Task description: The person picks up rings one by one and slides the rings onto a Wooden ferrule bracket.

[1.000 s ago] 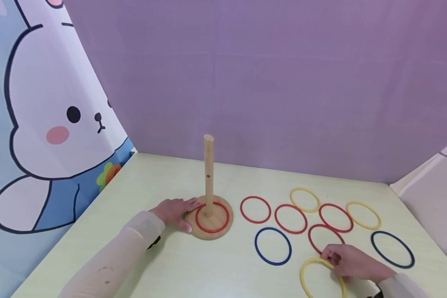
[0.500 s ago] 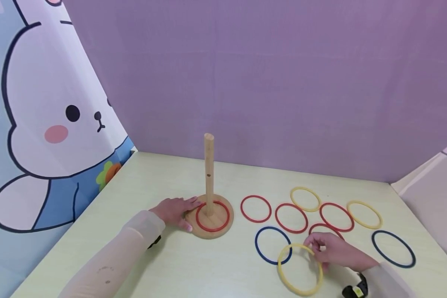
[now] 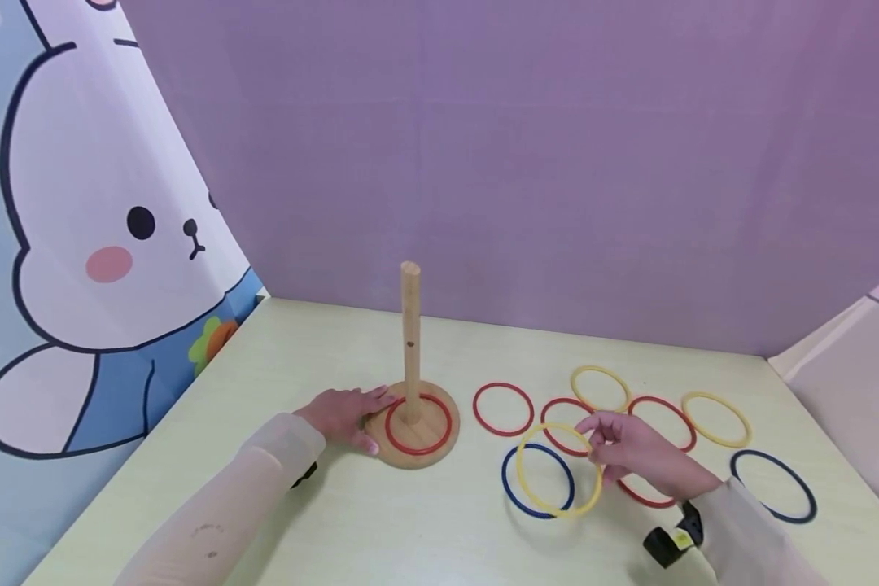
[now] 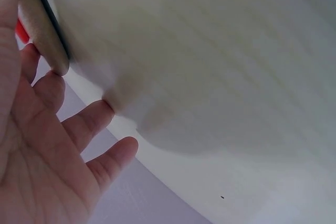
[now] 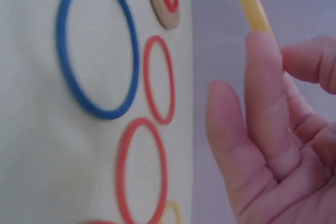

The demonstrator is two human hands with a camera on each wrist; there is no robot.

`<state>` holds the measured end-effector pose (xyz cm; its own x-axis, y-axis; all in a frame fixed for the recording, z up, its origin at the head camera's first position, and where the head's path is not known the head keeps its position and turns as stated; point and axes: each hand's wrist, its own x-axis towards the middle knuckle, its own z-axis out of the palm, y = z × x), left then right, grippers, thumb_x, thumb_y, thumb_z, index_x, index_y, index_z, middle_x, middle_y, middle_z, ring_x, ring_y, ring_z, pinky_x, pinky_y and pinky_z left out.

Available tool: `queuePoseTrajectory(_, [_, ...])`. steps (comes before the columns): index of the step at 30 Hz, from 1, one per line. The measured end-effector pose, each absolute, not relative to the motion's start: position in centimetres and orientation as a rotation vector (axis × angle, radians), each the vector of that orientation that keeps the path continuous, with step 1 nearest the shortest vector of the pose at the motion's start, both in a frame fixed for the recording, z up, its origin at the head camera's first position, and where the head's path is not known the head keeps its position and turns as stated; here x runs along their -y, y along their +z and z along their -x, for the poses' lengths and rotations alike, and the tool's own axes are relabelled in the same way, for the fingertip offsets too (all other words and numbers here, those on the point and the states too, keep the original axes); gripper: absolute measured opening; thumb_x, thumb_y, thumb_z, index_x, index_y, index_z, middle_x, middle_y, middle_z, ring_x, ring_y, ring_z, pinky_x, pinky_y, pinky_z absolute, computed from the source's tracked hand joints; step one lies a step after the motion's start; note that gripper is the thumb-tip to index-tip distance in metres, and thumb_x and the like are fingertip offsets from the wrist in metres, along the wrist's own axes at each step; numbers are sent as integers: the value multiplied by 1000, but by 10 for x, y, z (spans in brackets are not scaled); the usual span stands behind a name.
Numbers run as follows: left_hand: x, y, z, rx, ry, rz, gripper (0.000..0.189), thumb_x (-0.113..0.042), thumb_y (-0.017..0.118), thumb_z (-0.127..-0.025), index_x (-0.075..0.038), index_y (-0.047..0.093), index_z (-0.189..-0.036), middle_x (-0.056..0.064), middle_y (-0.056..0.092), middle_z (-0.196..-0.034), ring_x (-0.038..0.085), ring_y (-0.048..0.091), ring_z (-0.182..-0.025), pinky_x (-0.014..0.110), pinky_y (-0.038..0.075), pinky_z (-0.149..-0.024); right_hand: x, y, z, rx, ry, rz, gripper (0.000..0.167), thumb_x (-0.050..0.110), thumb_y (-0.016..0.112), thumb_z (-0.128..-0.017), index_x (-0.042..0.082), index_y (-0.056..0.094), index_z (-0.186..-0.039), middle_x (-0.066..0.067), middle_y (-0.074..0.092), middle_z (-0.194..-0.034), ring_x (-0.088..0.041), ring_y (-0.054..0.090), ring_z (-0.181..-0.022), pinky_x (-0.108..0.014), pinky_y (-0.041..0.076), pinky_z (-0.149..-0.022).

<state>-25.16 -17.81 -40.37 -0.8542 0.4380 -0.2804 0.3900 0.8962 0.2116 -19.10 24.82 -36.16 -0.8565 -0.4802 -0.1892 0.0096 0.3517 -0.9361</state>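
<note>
My right hand [image 3: 640, 449] pinches the edge of a yellow ring [image 3: 599, 482] between thumb and fingers. Tilted up off the table, this ring overlaps a flat blue ring [image 3: 504, 480] in the head view. In the right wrist view the yellow ring [image 5: 252, 6] leaves my fingertips toward the top. My left hand [image 3: 343, 417] rests with extended fingers on the left edge of a round wooden base [image 3: 410, 462]. From the base rises an upright wooden post [image 3: 411, 325], encircled at its foot by a red ring [image 3: 450, 427]. In the left wrist view, fingertips [image 4: 58, 85] touch the base's rim.
Right of the base, a red ring [image 3: 475, 411] lies on the pale table [image 3: 410, 537]. Behind my right hand are more red rings and two yellow rings, one at the far right [image 3: 747, 431]. A dark blue ring [image 3: 813, 505] lies near my right sleeve. A purple cloth [image 3: 520, 179] hangs behind.
My right hand has carried the yellow ring up off the table, leftward and farther away, until it overlaps the blue ring in view. My left hand has stayed on the base.
</note>
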Motion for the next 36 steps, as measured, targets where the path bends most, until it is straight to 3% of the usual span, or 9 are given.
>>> queuePoseTrajectory(13, [178,-401,250,-2729,225,-643,91,-49,77,-74,-19,35,-149,8,35,-152,40,38,-133,56,37,-101,-223,-327,204,-2232,-1632,379,30,0,53,-92,-11,47,-118,-9,54,-86,-16,60,-61,-32,56,-63])
queuePoseTrajectory(27, [179,-406,253,-2727,216,-622,91,-48,77,-74,-21,35,-150,6,34,-153,38,38,-134,56,36,-102,-188,-284,210,-2232,-1845,305,40,-1,47,-94,-9,38,-132,-8,53,-86,-14,60,-61,-28,56,-68])
queuePoseTrajectory(36, [177,-405,252,-2724,207,-595,92,-49,77,-73,-21,35,-150,6,35,-152,37,37,-134,57,36,-102,-171,-258,212,-2094,-2020,346,30,0,48,-95,-2,44,-125,-7,54,-85,-14,62,-61,-26,56,-68])
